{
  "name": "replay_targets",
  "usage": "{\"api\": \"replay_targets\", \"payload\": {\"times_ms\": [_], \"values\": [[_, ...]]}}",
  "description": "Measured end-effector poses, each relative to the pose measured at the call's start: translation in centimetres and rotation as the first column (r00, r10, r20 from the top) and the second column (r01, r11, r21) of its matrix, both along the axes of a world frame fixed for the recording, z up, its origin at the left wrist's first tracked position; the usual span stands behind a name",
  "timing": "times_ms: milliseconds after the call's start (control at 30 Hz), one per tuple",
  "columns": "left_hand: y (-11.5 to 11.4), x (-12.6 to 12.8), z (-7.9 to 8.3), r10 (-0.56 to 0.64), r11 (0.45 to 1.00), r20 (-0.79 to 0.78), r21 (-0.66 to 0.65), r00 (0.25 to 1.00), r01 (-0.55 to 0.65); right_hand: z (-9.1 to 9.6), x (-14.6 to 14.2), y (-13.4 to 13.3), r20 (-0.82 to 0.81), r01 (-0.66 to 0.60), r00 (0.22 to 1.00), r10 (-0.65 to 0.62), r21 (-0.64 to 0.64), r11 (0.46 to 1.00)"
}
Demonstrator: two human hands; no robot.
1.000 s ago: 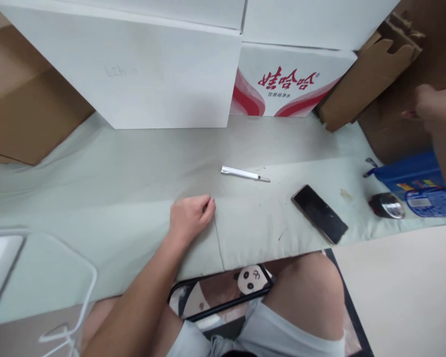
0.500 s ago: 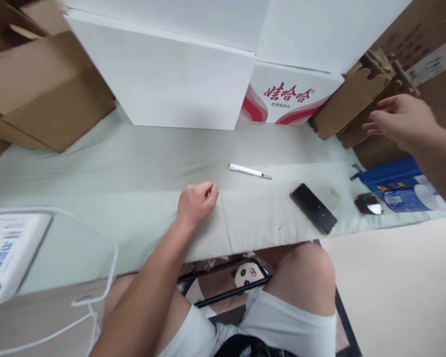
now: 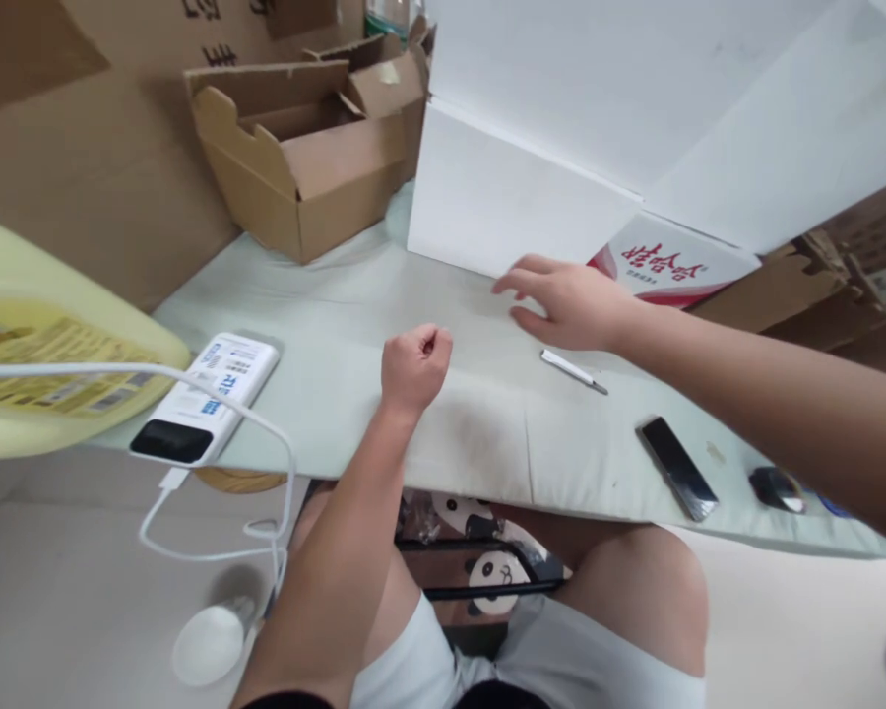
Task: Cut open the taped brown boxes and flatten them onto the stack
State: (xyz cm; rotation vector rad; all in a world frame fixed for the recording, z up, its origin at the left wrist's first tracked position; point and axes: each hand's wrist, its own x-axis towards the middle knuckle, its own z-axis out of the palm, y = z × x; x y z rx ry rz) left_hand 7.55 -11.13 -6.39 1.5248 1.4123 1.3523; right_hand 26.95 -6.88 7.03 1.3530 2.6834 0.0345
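Progress judged minimal: no item is seen gripped, and no finished result is shown; how much is left cannot be told. Two hands counted, kept apart from each other. Left hand (image 3: 415, 366) curled into a fist at the cloth-covered table (image 3: 325, 305); whether anything small is enclosed cannot be told, and contact with the cloth is unclear. Right hand (image 3: 565, 303) held out over the table in front of the white boxes, fingers loosely spread, nothing seen in them. One slim white cutter (image 3: 572, 370), dark tip pointed right, laid on the cloth just beside the right hand, apparently untouched. Counts: one phone (image 3: 677, 468), lying flat near the table edge below the right forearm; one small dark glossy object (image 3: 779, 489) farther right, not identified; one white power bank (image 3: 199, 418) at left, with one white cable (image 3: 291, 473) plugged in; one yellow bottle (image 3: 51, 330) beside it, cropped by the frame. One open-topped brown carton (image 3: 350, 162) is placed at the back left. White boxes (image 3: 524, 187) are stacked at the back, number not clear, one red-printed face (image 3: 657, 261) seen. One white cup (image 3: 208, 645) noted below table level.
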Motion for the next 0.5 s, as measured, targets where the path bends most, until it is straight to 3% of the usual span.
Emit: {"api": "replay_targets", "payload": {"times_ms": [133, 267, 367, 433, 500], "values": [[0.1, -1.3, 0.1, 0.037, 0.999, 0.058, -0.003, 0.998, -0.037, -1.0, -10.7, 3.9, -0.103, -0.104, 0.989, 0.106, 0.026, 0.994], [0.1, -1.9, 0.4, 0.052, 0.999, 0.102, -0.019, 0.993, -0.05, -0.3, -19.2, 7.1, -0.328, -0.113, 0.934, 0.144, 0.11, 0.987], [0.0, -2.0, 0.8, 0.043, 0.999, 0.12, -0.026, 0.992, -0.04, 0.2, -22.6, 8.8, -0.383, -0.07, 0.919, 0.089, 0.062, 0.996], [0.0, -2.1, 0.9, 0.046, 0.999, 0.129, -0.025, 0.991, -0.043, 0.0, -23.3, 9.4, -0.35, -0.011, 0.936, 0.022, 0.034, 0.999], [0.0, -2.4, 0.9, 0.119, 0.993, 0.116, -0.024, 0.986, -0.118, -0.4, -23.0, 9.5, -0.29, 0.041, 0.956, -0.032, 0.023, 0.999]]}}
